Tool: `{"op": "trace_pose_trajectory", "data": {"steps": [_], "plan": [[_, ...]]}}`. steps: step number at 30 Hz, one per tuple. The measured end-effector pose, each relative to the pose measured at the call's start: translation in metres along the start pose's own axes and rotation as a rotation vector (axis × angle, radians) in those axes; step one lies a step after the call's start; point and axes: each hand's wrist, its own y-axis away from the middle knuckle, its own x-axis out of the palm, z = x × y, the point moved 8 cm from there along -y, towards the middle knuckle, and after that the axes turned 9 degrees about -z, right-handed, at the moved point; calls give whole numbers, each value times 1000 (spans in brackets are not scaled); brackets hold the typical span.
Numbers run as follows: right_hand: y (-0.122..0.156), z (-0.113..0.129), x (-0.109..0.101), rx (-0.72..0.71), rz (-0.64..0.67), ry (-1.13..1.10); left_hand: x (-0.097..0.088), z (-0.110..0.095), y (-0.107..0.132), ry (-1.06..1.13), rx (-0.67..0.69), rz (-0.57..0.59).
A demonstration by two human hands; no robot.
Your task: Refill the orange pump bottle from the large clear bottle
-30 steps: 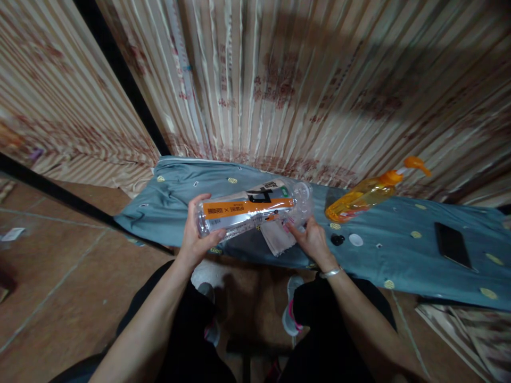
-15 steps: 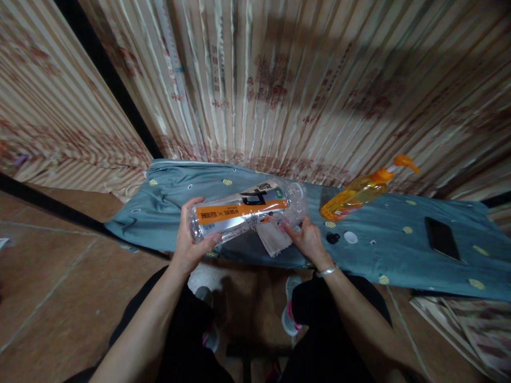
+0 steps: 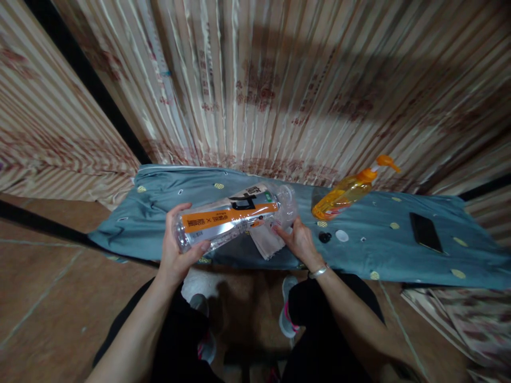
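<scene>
My left hand (image 3: 175, 250) is wrapped round the base end of a clear plastic bottle (image 3: 231, 217) with an orange label, held lying sideways above the near edge of the blue-grey cloth (image 3: 159, 197). My right hand (image 3: 297, 242) is closed at the bottle's neck end, with a light folded cloth (image 3: 263, 242) under its fingers. A silver bracelet sits on my right wrist.
An orange pump bottle (image 3: 345, 191) stands on the blue-grey cloth to the right. A black cap (image 3: 324, 237) and a white cap (image 3: 341, 235) lie near it. A black phone (image 3: 425, 232) lies farther right. A striped curtain hangs behind. My knees and shoes are below.
The view has drifted, so everything sits further left in frame. Both hands keep their hold on the bottle, which has tilted slightly, base end lower.
</scene>
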Motion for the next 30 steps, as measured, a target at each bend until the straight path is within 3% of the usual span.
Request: {"op": "trace_pose_trajectory", "data": {"steps": [16,30], "plan": [[-6,-2,-8,-44,-38,-105,-3,-10,2,-6,-3,-28],[-4,-7,0,-48,-78,-135,-5,-15,5,-61,17,-13]]}}
